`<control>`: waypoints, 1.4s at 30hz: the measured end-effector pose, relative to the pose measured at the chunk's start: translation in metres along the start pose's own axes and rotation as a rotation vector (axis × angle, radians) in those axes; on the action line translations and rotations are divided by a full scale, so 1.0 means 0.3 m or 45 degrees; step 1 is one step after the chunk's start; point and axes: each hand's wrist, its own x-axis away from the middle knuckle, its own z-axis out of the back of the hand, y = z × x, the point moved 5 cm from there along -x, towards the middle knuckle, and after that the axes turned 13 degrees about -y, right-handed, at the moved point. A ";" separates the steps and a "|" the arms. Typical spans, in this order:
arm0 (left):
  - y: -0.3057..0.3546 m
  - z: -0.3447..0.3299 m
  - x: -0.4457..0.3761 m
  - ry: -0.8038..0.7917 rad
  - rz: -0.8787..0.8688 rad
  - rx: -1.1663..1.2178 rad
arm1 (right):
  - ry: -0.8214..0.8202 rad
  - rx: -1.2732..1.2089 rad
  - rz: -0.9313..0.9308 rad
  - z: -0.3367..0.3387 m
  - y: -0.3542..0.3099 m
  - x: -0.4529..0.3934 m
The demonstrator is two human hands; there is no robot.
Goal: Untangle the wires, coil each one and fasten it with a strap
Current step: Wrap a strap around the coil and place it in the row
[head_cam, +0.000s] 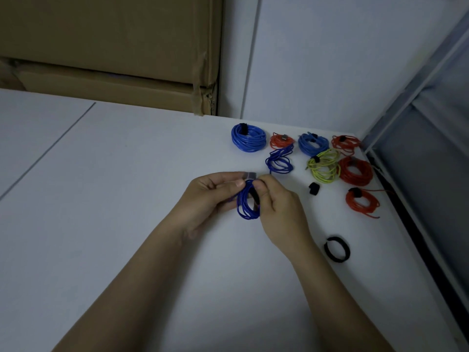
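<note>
1. Left hand (212, 193) and right hand (276, 201) held a dark blue wire coil (247, 204) mid-tabletop (127, 199), fingers clamped on it and its strap (254, 195).
2. Strapped coils (355, 171) lay by the far right corner.

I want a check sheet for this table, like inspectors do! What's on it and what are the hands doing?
Surface: white table, with a seam line at its left.
Job's things: dark blue coil held in both hands, a black strap going round it; another dark blue coil lies unstrapped.
Done coils: two light blue, four red and one yellow-green, each strapped.
Clutter: spare strap ring and small rolled strap.
Hands: left hand grips the coil; right hand pinches the strap.
Cables: nothing seen besides the wires.
Surroundings: cardboard boxes, wall panels, metal frame at right.
</note>
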 end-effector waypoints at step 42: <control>0.016 -0.037 0.012 -0.165 -0.034 -0.391 | 0.050 -0.569 -0.019 0.022 0.036 0.004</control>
